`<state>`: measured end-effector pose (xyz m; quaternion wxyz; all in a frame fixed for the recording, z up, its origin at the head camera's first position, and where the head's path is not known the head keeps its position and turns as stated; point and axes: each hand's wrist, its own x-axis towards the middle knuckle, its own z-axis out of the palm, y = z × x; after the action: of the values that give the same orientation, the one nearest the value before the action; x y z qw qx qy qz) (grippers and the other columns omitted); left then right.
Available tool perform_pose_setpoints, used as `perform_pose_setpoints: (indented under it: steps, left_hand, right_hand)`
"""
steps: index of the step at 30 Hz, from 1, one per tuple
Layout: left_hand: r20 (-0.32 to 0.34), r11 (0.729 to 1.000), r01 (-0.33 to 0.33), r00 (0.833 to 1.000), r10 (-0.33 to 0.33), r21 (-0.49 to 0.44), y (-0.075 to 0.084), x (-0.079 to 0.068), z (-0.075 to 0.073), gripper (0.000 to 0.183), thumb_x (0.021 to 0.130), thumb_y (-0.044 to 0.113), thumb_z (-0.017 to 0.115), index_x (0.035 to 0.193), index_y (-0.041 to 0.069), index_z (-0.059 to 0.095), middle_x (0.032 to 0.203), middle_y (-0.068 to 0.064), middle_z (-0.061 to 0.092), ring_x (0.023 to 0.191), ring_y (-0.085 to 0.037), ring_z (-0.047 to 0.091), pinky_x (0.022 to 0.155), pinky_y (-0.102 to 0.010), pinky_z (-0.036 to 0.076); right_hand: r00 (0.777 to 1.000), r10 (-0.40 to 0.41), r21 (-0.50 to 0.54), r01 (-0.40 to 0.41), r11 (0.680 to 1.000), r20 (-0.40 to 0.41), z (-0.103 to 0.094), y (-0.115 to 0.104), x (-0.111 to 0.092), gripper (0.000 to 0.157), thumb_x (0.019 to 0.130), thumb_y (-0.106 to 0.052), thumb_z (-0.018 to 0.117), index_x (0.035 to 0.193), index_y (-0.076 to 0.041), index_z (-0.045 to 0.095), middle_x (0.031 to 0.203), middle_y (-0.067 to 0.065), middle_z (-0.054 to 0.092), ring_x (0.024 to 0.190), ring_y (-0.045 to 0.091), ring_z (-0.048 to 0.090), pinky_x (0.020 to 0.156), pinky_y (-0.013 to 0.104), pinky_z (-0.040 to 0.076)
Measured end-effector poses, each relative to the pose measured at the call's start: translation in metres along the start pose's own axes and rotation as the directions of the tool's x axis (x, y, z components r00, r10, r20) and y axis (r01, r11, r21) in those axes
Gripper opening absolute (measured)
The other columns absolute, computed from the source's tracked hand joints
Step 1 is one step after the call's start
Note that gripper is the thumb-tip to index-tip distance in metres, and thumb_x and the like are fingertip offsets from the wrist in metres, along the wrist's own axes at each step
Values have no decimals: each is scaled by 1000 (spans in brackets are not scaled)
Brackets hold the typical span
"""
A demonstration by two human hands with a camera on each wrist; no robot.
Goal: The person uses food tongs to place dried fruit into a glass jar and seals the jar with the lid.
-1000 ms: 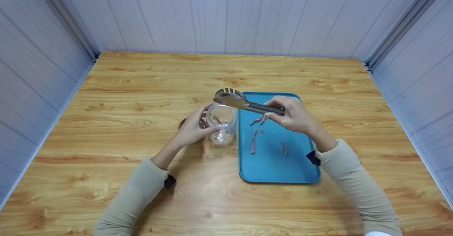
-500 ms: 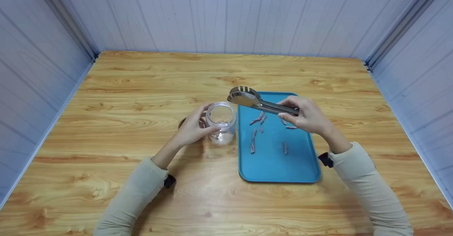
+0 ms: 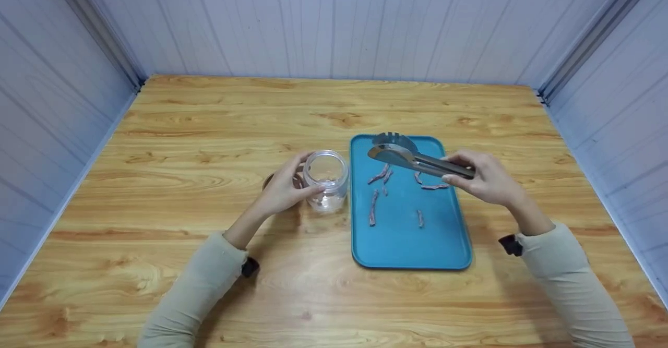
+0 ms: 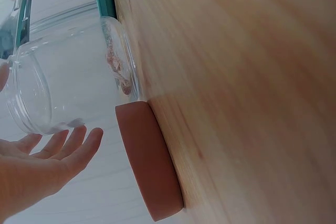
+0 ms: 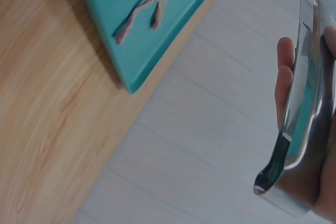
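Note:
My left hand (image 3: 282, 189) holds a clear plastic jar (image 3: 332, 200) upright by its upper part, thumb on the near side and fingers round the far side. The jar has no lid on, and a reddish-brown strip (image 4: 116, 64) lies on its bottom in the left wrist view. My right hand (image 3: 485, 181) grips metal tongs (image 3: 415, 161) by the handle end, above the far part of a blue tray (image 3: 412, 251). The tongs' two heads stand a little apart with nothing between them. On the tray lie several thin strips that look like dried meat (image 3: 373, 210).
A round reddish-brown lid (image 4: 149, 161) lies on the wooden table (image 3: 235, 129) just left of the jar, partly hidden by my left hand in the head view. The tray stands close at the jar's right. Pale panel walls (image 3: 323, 24) enclose the table's back and sides.
My right hand has carried the tongs rightward, from over the jar's mouth to over the tray. More strips on the tray now show. The left hand and jar stay put.

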<state>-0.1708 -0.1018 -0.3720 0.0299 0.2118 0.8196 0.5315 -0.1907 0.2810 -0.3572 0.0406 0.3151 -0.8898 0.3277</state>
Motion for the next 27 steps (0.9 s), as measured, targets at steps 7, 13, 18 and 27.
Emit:
perform_pose_setpoints:
  steps: [7, 13, 18, 27]
  left_hand:
    - [1, 1000, -9, 1000, 9, -3, 0, 0, 0, 67, 76, 9, 70, 130, -7, 33, 118, -22, 46, 83, -29, 51, 72, -46, 44]
    - [-2, 1000, -7, 1000, 7, -20, -2, 1, 1, 68, 75, 8, 70, 130, -7, 33, 118, -22, 46, 85, -32, 50, 73, -47, 43]
    - [0, 1000, -4, 1000, 4, -16, -2, 1, 1, 68, 75, 8, 70, 130, -7, 33, 118, -23, 46, 86, -33, 50, 73, -45, 44]
    - [-2, 1000, 5, 1000, -5, -14, -1, 1, 0, 67, 75, 8, 70, 130, -7, 33, 119, -23, 45, 85, -33, 50, 74, -48, 43]
  right_hand:
    - [997, 41, 21, -42, 999, 68, -13, 8, -20, 25, 80, -10, 65, 104, -4, 59, 80, -3, 57, 63, 12, 48, 53, 25, 40]
    - [985, 62, 37, -68, 997, 159, -26, -6, -32, 28, 80, -1, 63, 107, 5, 56, 83, 5, 58, 66, 13, 51, 55, 26, 43]
    - [975, 75, 37, -85, 996, 211, -31, 3, -45, 25, 80, -1, 63, 103, 4, 57, 81, 5, 58, 64, 13, 50, 53, 26, 43]
    - [958, 92, 19, -101, 995, 270, -32, 36, -67, 19, 80, -12, 66, 96, -5, 60, 77, -2, 58, 63, 9, 51, 52, 24, 43]
